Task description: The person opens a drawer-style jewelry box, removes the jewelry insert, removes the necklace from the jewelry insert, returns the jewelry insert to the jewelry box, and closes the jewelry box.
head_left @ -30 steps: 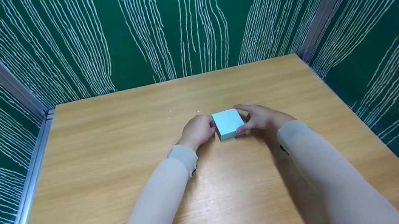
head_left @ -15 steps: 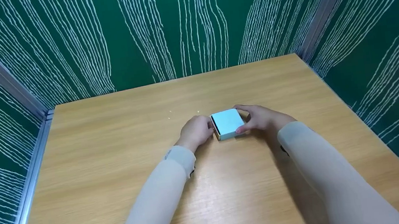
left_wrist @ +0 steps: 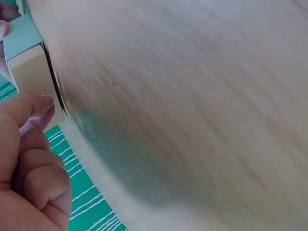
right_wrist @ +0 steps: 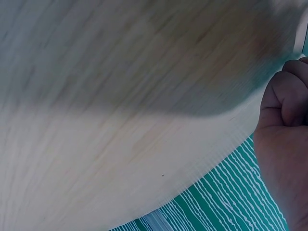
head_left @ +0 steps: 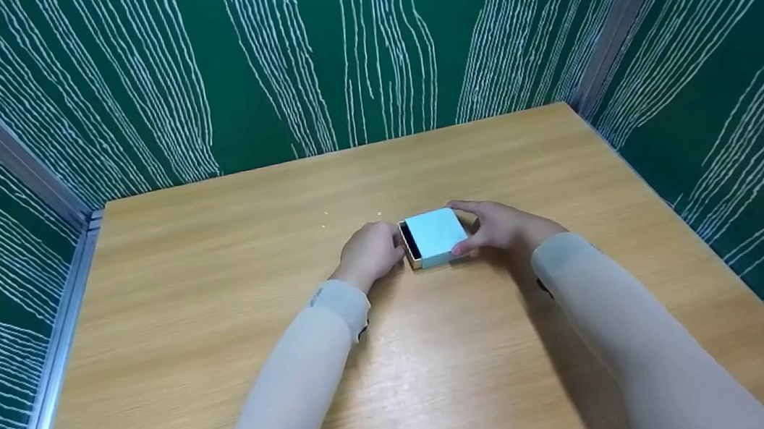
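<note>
A light blue drawer box (head_left: 437, 234) lies on the wooden table, just right of the middle in the head view. Its tan inner drawer (left_wrist: 32, 72) sticks out a little on the left, leaving a dark gap behind the drawer's front. My left hand (head_left: 370, 251) pinches at that front with thumb and index finger, the other fingers curled in, as the left wrist view shows. From the right, my right hand (head_left: 500, 223) grips the blue sleeve, thumb on the near side and fingers at the far corner. The drawer's contents are hidden.
The wooden table (head_left: 229, 277) carries a few tiny pale specks (head_left: 380, 213) beyond the left hand. Green walls with white wavy lines (head_left: 248, 78) stand behind and on both sides, joined by metal posts (head_left: 620, 17).
My left hand has moved slightly left, drawing the inner drawer partway out of the blue sleeve; a dark gap has opened. The right hand and the sleeve have stayed in place.
</note>
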`<state>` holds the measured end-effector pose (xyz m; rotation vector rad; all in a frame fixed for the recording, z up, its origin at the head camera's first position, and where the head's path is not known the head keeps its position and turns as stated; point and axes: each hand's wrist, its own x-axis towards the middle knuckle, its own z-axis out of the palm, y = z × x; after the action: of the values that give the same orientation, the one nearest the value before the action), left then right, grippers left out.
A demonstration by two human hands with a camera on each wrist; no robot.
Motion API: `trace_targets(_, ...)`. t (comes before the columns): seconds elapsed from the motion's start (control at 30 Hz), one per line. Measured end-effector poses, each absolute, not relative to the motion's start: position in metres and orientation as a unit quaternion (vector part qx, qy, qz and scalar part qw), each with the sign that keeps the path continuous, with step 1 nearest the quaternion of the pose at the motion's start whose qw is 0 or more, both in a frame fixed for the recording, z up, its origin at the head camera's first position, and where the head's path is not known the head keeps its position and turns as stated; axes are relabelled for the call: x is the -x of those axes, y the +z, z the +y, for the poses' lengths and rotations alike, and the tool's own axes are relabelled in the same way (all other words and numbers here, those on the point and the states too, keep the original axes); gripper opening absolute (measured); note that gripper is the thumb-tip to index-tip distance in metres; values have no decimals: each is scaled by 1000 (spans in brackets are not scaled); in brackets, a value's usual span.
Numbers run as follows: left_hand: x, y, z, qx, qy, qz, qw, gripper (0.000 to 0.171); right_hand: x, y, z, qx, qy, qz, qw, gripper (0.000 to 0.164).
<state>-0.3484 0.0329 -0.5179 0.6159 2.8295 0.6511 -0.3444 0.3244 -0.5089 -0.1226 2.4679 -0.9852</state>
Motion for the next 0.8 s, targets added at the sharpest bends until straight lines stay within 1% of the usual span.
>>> trace_targets(0.07, 349, -518, 31, -205, 217, 951, 85, 26, 345, -508, 324, 43, -356, 903, 238, 128)
trace_targets(0.1, 342, -509, 31, -202, 216, 951, 88, 25, 346, -508, 323, 40, -357, 902, 239, 128)
trace_targets(0.23, 341, -508, 27, -200, 214, 953, 78, 24, 347, -507, 321, 32, -360, 901, 242, 128)
trace_targets(0.47, 342, -507, 23, -202, 204, 955, 74, 22, 347, -505, 318, 75, -360, 899, 237, 125)
trace_targets(0.57, 342, -506, 21, -200, 204, 955, 75, 21, 348, -505, 318, 73, -357, 902, 233, 125)
trace_targets(0.8, 339, -504, 20, -200, 211, 953, 89, 19, 347, -509, 324, 93, -347, 907, 221, 124)
